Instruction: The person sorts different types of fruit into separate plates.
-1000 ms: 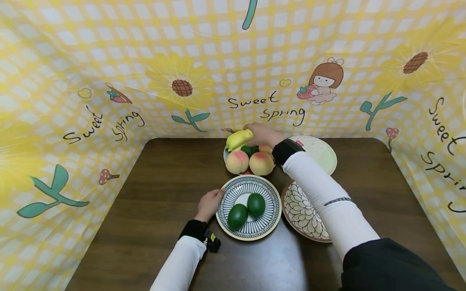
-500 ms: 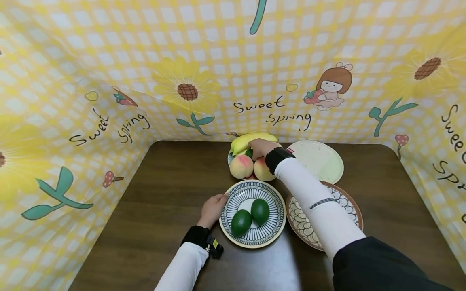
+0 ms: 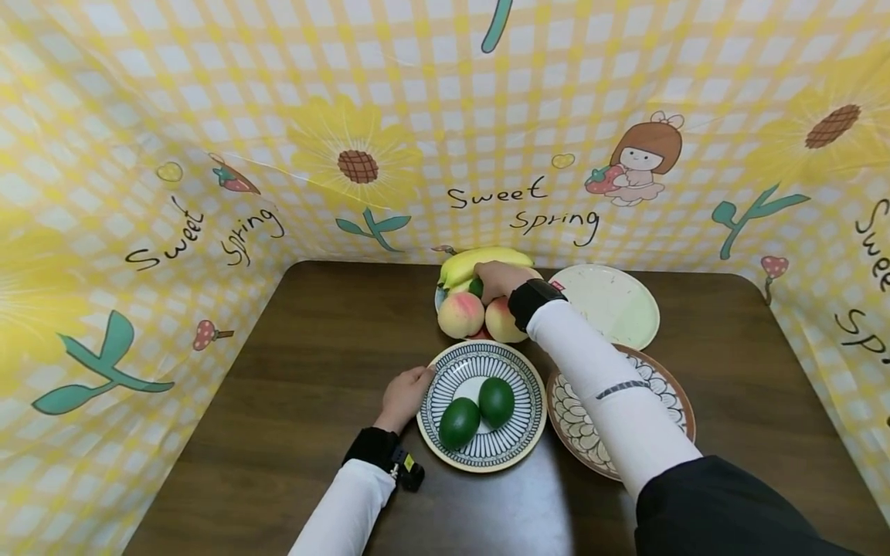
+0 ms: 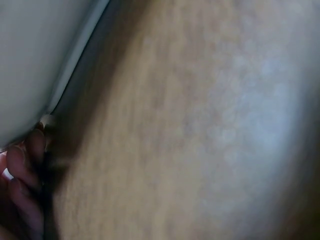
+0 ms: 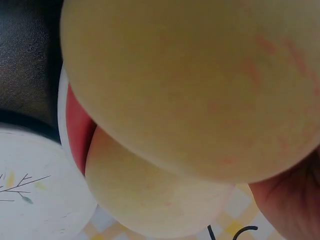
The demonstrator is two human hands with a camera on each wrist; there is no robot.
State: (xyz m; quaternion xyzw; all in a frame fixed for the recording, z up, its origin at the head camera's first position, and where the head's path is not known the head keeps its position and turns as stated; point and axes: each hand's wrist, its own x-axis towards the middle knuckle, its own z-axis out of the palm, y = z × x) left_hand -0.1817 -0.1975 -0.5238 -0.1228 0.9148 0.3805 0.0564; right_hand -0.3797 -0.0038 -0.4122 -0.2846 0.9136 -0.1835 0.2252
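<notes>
My left hand [image 3: 405, 398] pinches the left rim of a blue-and-white striped plate [image 3: 480, 459]; its curled fingers [image 4: 22, 170] show under the edge in the left wrist view. Two dark green avocados [image 3: 459, 423] lie on that plate. Behind it stands a fruit bowl [image 3: 439, 297] with bananas [image 3: 487, 262] at the back and peaches [image 3: 460, 315] in front. My right hand [image 3: 502, 279] reaches down into this bowl, its fingers beside another dark green fruit [image 3: 476, 287]. I cannot tell whether they grip it. A peach [image 5: 190, 90] fills most of the right wrist view.
A pale green plate [image 3: 612, 305] lies at the back right. Nearer, a brown-rimmed plate [image 3: 660, 386] with a petal pattern sits partly under my right forearm. Yellow checked cloth [image 3: 417, 177] rises behind the brown wooden table [image 3: 313, 347].
The bananas, held by my right hand a second ago, now lie at the back of the bowl. My right hand has moved down in front of them. My left hand stays at the plate's rim.
</notes>
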